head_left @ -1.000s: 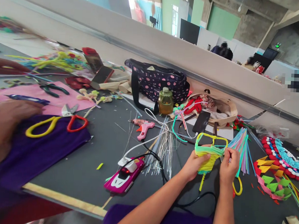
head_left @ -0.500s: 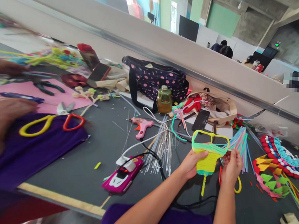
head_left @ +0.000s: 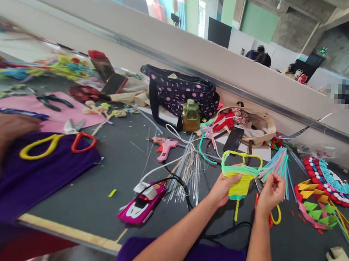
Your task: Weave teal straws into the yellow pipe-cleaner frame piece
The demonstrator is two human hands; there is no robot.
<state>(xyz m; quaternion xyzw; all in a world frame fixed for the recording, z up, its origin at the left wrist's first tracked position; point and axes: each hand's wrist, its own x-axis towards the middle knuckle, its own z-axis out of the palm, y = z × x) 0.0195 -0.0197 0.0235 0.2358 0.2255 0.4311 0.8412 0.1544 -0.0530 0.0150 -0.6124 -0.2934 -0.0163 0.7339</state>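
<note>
My left hand [head_left: 224, 189] is closed on a yellow and mint-green piece made of wound pipe cleaners [head_left: 242, 182], thumb on its front. The piece has an open looped frame at the top and a twisted yellow stem hanging below. To its right, my right hand [head_left: 271, 194] is pinched at the end of a thin mint pipe cleaner strand that runs from the piece's upper edge; the fingertips partly hide it. Scissors [head_left: 277, 214] with red and yellow handles lie on the table beneath my right wrist, partly covered.
Pastel pipe cleaners [head_left: 279, 167] lie behind my right hand. A pink glue gun [head_left: 165, 147], clear sticks and wires [head_left: 186, 178], and a magenta car-shaped power strip [head_left: 142, 206] with cables are to the left. Farther left is a co-worker's hand [head_left: 7, 137]. Bags [head_left: 185, 92] and a bottle [head_left: 191, 117] stand behind.
My right hand has shifted slightly away from the piece, and the piece has tilted a little. At the left, the co-worker's far hand has moved back from the pliers, which now lie on pink paper.
</note>
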